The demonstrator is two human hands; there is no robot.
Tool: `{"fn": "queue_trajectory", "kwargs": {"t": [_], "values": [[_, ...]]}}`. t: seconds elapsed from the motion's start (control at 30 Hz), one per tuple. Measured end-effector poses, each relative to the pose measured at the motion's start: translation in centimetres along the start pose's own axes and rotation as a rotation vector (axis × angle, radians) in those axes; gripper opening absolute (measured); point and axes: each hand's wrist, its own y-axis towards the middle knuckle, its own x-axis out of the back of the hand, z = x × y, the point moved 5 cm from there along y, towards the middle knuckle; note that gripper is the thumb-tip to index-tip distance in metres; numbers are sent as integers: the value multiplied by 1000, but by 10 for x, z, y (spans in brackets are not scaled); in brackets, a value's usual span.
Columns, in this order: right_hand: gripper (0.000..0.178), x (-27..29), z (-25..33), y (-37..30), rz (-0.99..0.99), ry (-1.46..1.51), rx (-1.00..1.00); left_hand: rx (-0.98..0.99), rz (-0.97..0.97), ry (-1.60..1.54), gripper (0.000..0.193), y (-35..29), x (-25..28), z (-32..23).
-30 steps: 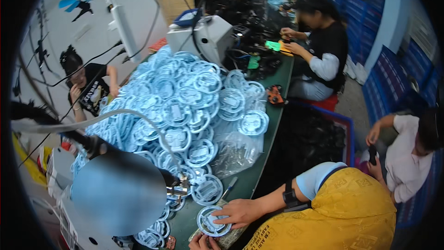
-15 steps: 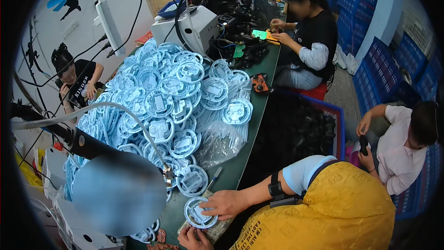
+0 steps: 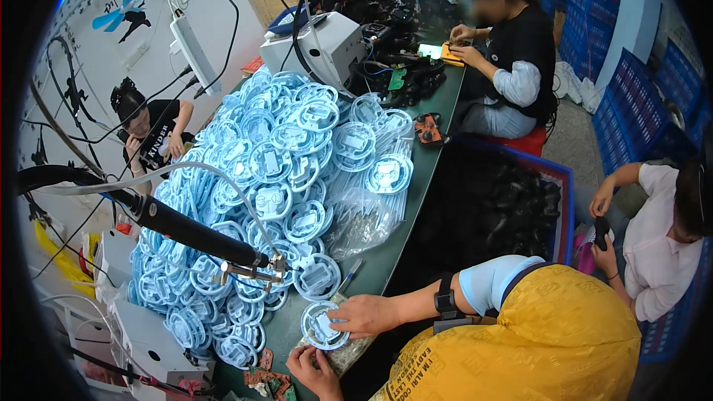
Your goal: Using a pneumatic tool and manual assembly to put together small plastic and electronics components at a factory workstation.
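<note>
My right hand [image 3: 366,316] reaches in from the right, with its fingers curled onto the centre of a light-blue, wheel-shaped plastic part [image 3: 312,320]. This part lies on a pale, padded-looking block [image 3: 343,357] at the table's near edge. My left hand [image 3: 316,373] is just below it, fingers bent beside the block; whatever they may grip is hidden. A slim pen-like tool [image 3: 351,273] rests beyond the block. A large heap of the same blue parts [image 3: 271,160] covers the table ahead.
A black tubular tool [image 3: 200,232] with a metal tip hangs over the heap. Reddish circuit boards [image 3: 269,381] lie near my left hand. Clear plastic bags [image 3: 364,223] sit by the green table's [image 3: 394,249] edge. A blue-rimmed bin [image 3: 566,212] of black pieces stands right. Several co-workers sit around.
The whole view has shifted slightly, and the black tubular tool shows more fully. A blurred round patch at lower left is gone. My hands stay around the same blue part.
</note>
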Motion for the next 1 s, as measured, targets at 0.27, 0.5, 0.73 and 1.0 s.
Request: {"fn": "queue_trajectory", "kwargs": {"t": [0.27,0.5,0.73,1.0], "values": [[52,2,-1,2,12,-16,-19,-29,15,48,17,8,3,-10],[56,-15,-2,3,22,39,32,-51,17,86,15,-2,5,1],[63,-4,-6,-3,2,13,-32,-138,-8,145,15,8,1,-12],[60,-21,-4,0,51,7,-44,-137,-19,113,15,2,7,-9]]}}
